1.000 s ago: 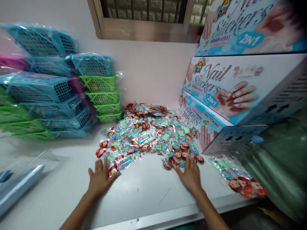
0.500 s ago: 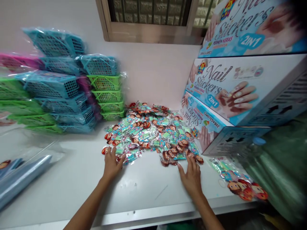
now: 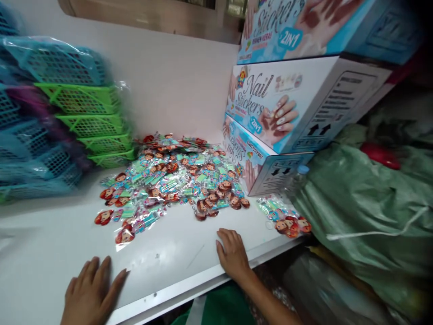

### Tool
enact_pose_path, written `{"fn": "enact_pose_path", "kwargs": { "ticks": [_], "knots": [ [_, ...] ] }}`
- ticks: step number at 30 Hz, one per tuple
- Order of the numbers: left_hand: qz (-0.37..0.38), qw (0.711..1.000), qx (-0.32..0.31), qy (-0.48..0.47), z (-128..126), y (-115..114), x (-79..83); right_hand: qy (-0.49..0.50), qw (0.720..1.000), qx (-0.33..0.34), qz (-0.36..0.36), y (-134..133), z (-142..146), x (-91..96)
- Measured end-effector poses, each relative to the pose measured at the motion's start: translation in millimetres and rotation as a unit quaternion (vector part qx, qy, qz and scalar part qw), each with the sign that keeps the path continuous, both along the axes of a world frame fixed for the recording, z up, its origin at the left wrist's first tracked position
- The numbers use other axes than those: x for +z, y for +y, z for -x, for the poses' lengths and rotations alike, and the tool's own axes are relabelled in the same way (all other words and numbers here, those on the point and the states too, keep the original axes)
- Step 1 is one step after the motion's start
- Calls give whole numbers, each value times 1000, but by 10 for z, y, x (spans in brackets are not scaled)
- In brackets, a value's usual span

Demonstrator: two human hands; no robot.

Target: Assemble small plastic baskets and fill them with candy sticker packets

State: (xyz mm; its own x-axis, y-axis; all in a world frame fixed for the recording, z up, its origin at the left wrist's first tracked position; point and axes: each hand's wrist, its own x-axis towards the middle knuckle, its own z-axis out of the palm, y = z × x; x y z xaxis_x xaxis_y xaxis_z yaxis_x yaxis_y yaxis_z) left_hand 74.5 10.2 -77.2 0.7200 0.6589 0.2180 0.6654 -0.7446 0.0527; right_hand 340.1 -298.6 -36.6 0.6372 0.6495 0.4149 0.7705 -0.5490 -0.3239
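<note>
A heap of small cartoon-face sticker packets [image 3: 176,176] in clear wrappers lies spread on the white table [image 3: 50,234]. My left hand [image 3: 89,293] rests flat near the table's front edge, fingers stretched out, holding nothing. My right hand [image 3: 232,253] lies palm down by the front edge, fingers slightly curled on the surface, empty. Both hands are a short way in front of the heap and do not touch it. A smaller bundle of packets [image 3: 287,221] lies apart at the table's right corner.
Stacked green and blue mesh baskets [image 3: 88,122] in plastic wrap fill the left. "Nail Stickers" cartons [image 3: 270,104] are piled at the right rear. A green sack [image 3: 365,207] with a white cord lies beside the table on the right. A wall stands behind.
Both hands have drawn back from the packet heap toward the table's front edge. The view has swung right and down, showing the green sack.
</note>
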Motion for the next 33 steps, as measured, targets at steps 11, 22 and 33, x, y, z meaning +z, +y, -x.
{"fn": "enact_pose_path", "kwargs": {
  "ticks": [11, 22, 33],
  "knots": [
    [22, 999, -3, -31, 46, -162, 98, -40, 994, 96, -21, -104, -153, -246],
    [116, 993, -19, -4, -4, -262, 442, 67, 962, 217, 149, 126, -101, 184],
    [240, 968, 6, -68, 56, -168, 628, 162, 944, 211, 195, 792, 259, 439]
  ]
}}
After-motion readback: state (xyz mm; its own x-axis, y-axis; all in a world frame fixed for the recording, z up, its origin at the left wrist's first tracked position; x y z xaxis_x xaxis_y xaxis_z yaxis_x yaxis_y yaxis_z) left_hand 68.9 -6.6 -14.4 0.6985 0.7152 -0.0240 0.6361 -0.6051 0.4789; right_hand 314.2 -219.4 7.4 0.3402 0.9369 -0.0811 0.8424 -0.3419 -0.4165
